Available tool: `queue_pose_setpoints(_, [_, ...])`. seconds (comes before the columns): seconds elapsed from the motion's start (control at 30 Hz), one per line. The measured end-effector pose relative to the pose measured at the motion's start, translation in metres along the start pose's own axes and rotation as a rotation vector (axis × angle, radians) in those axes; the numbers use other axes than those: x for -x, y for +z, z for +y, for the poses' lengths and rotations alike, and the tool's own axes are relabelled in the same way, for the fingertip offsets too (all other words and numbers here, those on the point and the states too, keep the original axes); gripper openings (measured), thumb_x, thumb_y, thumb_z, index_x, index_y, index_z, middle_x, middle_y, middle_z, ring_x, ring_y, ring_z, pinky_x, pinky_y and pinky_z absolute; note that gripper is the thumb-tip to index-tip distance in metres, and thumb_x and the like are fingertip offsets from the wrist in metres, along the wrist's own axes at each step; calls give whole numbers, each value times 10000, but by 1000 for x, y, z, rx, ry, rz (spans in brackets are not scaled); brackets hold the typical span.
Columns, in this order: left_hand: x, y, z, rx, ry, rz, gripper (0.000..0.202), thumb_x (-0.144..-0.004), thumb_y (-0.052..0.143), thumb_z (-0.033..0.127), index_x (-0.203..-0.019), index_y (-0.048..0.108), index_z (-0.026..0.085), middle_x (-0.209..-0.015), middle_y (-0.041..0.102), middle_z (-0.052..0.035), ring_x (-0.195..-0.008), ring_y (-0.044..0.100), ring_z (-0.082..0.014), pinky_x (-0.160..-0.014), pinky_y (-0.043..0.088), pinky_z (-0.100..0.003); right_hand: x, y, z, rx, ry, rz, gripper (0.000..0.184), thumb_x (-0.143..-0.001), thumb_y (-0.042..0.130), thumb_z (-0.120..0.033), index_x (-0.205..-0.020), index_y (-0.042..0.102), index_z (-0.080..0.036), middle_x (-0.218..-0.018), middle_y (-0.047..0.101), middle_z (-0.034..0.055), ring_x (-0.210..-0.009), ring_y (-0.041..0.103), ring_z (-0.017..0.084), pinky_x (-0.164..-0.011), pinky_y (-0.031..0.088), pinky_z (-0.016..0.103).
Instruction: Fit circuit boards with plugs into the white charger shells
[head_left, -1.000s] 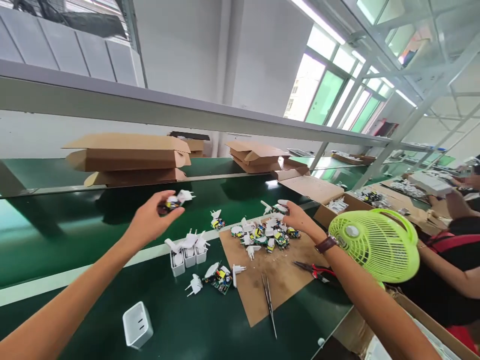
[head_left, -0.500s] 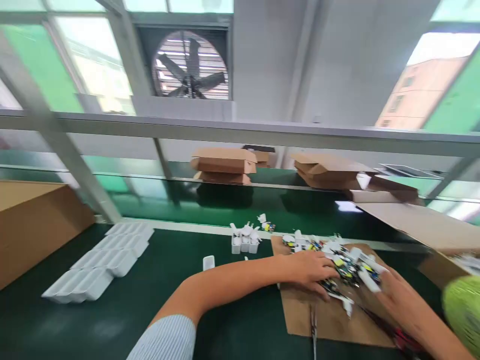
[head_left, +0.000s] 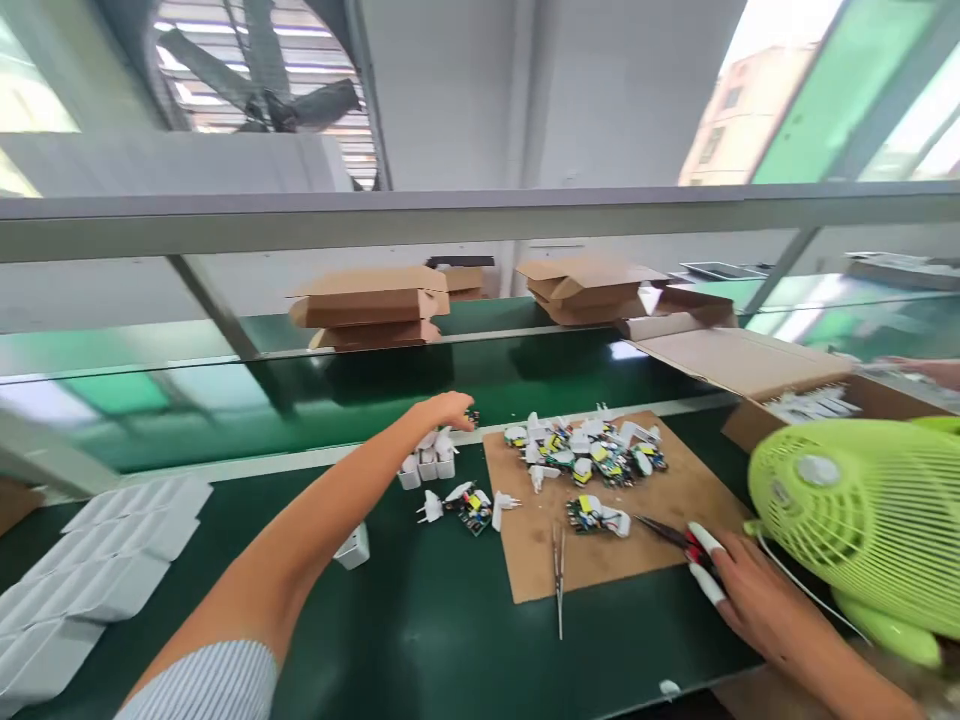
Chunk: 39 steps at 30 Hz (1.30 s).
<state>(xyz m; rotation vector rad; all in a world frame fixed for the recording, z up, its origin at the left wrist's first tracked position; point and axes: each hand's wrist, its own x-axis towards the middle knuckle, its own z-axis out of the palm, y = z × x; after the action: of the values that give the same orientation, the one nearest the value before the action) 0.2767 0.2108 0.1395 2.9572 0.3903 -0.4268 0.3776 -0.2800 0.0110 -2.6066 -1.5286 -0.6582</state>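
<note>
My left hand is stretched far forward over the white cups, fingers curled down on a small circuit board, mostly hidden by the hand. At the right, my right hand, with white covers on two fingertips, has its fingers around the handle of a red-handled tool with long dark jaws. Tweezers lie on the cardboard sheet. Behind them is a pile of circuit boards with white plug housings. One board lies apart in front, another beside the sheet.
A green fan stands at the right, its cable near my right hand. Stacked white trays are at the left. Small white cups stand behind a single white cup. An open carton and folded boxes are farther back.
My view has turned right and down. Both hands have left the pile: the left went forward to the small board, the right came back to the red-handled tool. Boards now lie apart from the pile.
</note>
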Motion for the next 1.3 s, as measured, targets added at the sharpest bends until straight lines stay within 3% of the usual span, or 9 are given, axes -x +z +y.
queue_pose_setpoints(0.17, [-7,5,-17,-16,-32,-56,324,-937,699,370,-1179,665,156,-1156,707,-84,-1006,701,-223,-886,593,-422,-18,-16,-20,16,121,16,321,-875,443,-100,-1125,633,-164,-959,696,153,-843,672,302,-782,570,419])
queue_pose_setpoints(0.37, [-1,-15,-8,27,-37,116,494,-732,775,366,-1194,700,207,-1197,742,-124,-1128,689,-336,-908,549,-368,-30,-18,-33,92,210,-67,226,-951,469,-205,-1058,666,-172,-985,702,160,-796,657,302,-742,537,427])
queue_pose_setpoints(0.53, [24,-28,47,123,186,184,574,-875,642,478,-1403,573,266,-1363,678,-53,-1190,659,-248,-973,510,-293,-30,-13,-33,4,145,-75,232,-906,489,-134,-1028,682,-178,-1047,709,174,-900,670,324,-750,552,423])
queue_pose_setpoints(0.67, [38,-11,105,31,504,129,514,-829,738,401,-1319,637,280,-1275,707,-52,-1169,666,-272,-940,526,-322,-42,-16,-41,78,175,-6,237,-913,467,-115,-1014,675,-167,-1047,717,194,-910,689,347,-753,568,468])
queue_pose_setpoints(0.77, [42,2,126,-46,515,153,415,-892,658,280,-1305,624,274,-1342,650,-75,-1158,672,-280,-888,546,-343,-51,-25,-57,-15,80,104,248,-960,473,-184,-1141,644,-179,-1222,684,199,-1121,659,366,-888,575,516])
queue_pose_setpoints(0.9, [59,7,111,-35,453,211,409,-970,563,343,-1369,554,254,-1334,623,-109,-1170,659,-294,-888,547,-366,-52,-42,-78,-222,-29,98,233,-979,472,-196,-1160,616,-223,-1315,648,163,-1239,623,335,-969,574,514])
queue_pose_setpoints(1.0, [81,17,81,-52,424,135,481,-882,695,435,-1310,599,237,-1238,667,-107,-1158,658,-324,-901,540,-378,-52,-47,-87,-333,-47,60,240,-970,479,-164,-1169,597,-228,-1362,622,152,-1254,623,306,-995,577,491])
queue_pose_setpoints(1.13, [102,49,46,-30,274,-95,704,-653,877,402,-1293,622,259,-1269,651,-108,-1161,648,-361,-880,536,-391,-67,-35,-96,-425,-22,47,184,-961,577,-215,-1144,598,-227,-1367,618,163,-1266,614,317,-1018,564,506])
queue_pose_setpoints(1.3, [109,65,33,-16,253,-68,533,-720,802,363,-1222,660,253,-1217,648,-96,-1117,654,-325,-875,525,-376,-102,-10,-98,-383,24,-46,274,-893,620,-157,-1165,615,-190,-1237,679,153,-1170,654,308,-976,564,469])
